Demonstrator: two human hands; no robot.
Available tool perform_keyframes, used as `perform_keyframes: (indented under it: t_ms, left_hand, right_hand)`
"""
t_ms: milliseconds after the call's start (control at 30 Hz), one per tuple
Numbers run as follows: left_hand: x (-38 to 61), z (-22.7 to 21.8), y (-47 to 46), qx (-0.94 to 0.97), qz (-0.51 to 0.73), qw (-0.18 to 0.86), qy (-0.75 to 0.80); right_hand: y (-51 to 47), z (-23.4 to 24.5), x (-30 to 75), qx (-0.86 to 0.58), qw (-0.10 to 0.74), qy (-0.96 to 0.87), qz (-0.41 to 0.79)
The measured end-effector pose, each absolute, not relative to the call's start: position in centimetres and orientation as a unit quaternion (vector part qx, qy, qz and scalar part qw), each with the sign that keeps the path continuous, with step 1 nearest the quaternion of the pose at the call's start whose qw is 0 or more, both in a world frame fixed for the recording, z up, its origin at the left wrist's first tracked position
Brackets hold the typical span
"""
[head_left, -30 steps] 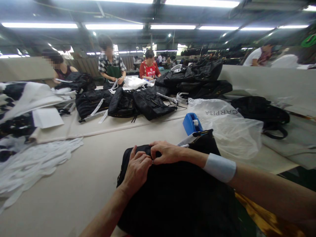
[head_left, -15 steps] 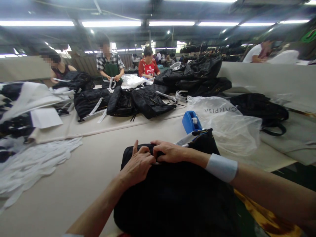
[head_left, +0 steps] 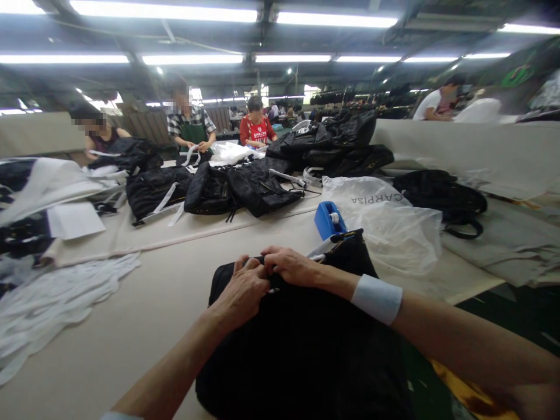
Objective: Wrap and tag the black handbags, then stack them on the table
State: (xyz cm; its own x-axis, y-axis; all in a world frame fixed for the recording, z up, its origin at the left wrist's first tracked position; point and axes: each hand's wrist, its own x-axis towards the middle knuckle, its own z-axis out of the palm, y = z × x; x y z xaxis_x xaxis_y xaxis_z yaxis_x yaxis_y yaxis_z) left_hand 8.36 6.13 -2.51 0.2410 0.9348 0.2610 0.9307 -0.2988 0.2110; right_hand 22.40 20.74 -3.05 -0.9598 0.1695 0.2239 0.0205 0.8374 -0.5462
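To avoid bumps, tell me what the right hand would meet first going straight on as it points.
The right hand would likely meet the left hand first; whether the two already touch is unclear.

Hazy glare around overhead tube lights (head_left: 336,20)

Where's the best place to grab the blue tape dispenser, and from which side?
Probably the dispenser's blue body, from the left: the white roll sits toward its right, with the plastic bag beyond, and the black bag is nearer.
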Motion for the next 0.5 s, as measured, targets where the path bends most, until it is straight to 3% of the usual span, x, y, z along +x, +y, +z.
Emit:
perform_keyframes:
  t_ms: [267, 367, 433, 500]
  left_hand:
    - [7.3, -2.7, 5.4, 0.821, 0.165, 0.072, 0.541]
    - [7.8, -3.2, 5.7, 0.814, 0.154, 0.052, 0.558]
    - [7.3, -3.6, 5.5, 0.795, 0.189, 0.023, 0.576]
    - [5.6, -4.1, 4.5, 0.733, 0.255, -0.006, 0.631]
  right_hand:
    - [19.3, -2.8, 22.2, -0.079, 0.102, -0.96, 0.25]
    - [18.4, -1.3, 22.3, -0.094, 0.082, -0.972, 0.201]
    - [18.2, 0.3, 23.7, -0.106, 0.119, -0.976, 0.151]
    - [18.8, 2.0, 26.7, -0.149, 0.208, -0.961, 0.103]
